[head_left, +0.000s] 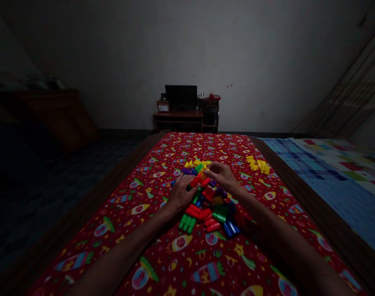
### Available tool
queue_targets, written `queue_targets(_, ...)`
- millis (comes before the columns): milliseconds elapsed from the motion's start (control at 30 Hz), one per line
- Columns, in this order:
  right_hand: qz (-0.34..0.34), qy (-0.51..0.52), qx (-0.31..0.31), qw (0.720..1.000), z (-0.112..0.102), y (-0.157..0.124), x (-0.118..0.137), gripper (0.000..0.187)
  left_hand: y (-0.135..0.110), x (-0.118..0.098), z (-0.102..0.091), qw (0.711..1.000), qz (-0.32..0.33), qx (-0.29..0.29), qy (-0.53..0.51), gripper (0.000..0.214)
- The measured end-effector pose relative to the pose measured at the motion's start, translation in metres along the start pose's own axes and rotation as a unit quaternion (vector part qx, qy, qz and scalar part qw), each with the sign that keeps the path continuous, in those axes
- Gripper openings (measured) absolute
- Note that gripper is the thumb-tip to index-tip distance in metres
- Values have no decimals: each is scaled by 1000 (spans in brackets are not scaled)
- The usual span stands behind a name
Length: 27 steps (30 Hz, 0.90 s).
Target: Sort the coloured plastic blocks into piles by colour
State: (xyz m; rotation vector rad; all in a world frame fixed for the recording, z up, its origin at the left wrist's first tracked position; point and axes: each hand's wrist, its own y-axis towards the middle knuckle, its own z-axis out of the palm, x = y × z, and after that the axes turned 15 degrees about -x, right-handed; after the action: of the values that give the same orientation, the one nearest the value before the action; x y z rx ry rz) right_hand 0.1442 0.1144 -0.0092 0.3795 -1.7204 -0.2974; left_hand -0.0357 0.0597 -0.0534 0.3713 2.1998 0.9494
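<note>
Left hand [181, 193]: loosely curled over left of block pile [205, 213], grip unclear; pile on red cloth [175, 269]. Right hand [223, 176]: fingers nearly closed at pile's far side, hold unclear. Yellow cluster [262, 166]: right of pile. Judgement: steady pile lightly, separate pieces singly.

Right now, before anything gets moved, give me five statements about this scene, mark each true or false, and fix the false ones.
1. The left hand and right hand are both at the pile of coloured blocks. True.
2. The separate yellow blocks lie left of both hands. False: they lie to the right of them.
3. The red cloth is printed with rockets and stars. True.
4. The monitor shows a bright picture. False: its screen is dark.
5. A green block lies at the pile's near edge. True.
</note>
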Motion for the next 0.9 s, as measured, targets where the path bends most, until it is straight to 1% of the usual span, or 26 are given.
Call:
queue_targets(33, 2, -11, -18, 1000, -7, 5, -3, 41, -2, 2, 2, 1000, -4, -4, -2, 27)
queue_targets(100, 6, -31, -78, 996, -29, 19, -12, 41, -4, 8, 4, 1000, -3, -3, -9, 24)
queue_targets(167, 5, -71, -153, 986, -60, 34, -26, 42, -5, 14, 5, 1000, -3, -6, -18, 23)
queue_targets(200, 6, -110, -189, 976, -78, 40, -33, 42, -5, 17, 5, 1000, -9, -12, -23, 23)
queue_targets(267, 18, -213, -248, 945, -111, 48, -47, 39, -5, 21, 6, 999, -28, -23, -30, 25)
queue_targets(333, 42, -307, -283, 908, -138, 50, -59, 35, -6, 23, 6, 998, -43, -26, -34, 26)
queue_targets(400, 66, -364, -307, 877, -155, 49, -67, 32, -6, 25, 7, 998, -45, -23, -38, 27)
queue_targets(433, 77, -376, -316, 868, -160, 49, -70, 32, -7, 25, 7, 998, -44, -20, -41, 27)
queue_targets(500, 97, -371, -323, 865, -166, 49, -74, 34, -8, 27, 7, 998, -42, -14, -47, 26)
queue_targets(600, 105, -351, -312, 877, -168, 50, -76, 36, -8, 27, 7, 998, -41, -12, -53, 26)
queue_targets(700, 63, -375, -304, 874, -163, 50, -72, 36, -6, 25, 6, 998, -39, -11, -52, 26)
queue_targets(767, 23, -378, -280, 882, -153, 49, -63, 35, -5, 23, 5, 998, -46, -5, -42, 27)
queue_targets(800, 7, -370, -256, 893, -145, 47, -57, 34, -4, 22, 4, 998, -53, -2, -36, 27)
queue_targets(833, -9, -356, -218, 909, -135, 45, -49, 33, -4, 22, 3, 998, -59, -2, -30, 27)
queue_targets(867, -24, -338, -161, 927, -123, 43, -40, 32, -4, 21, 3, 998, -64, -2, -27, 27)
queue_targets(900, -36, -323, -87, 942, -111, 39, -31, 31, -4, 21, 2, 997, -68, -1, -25, 28)
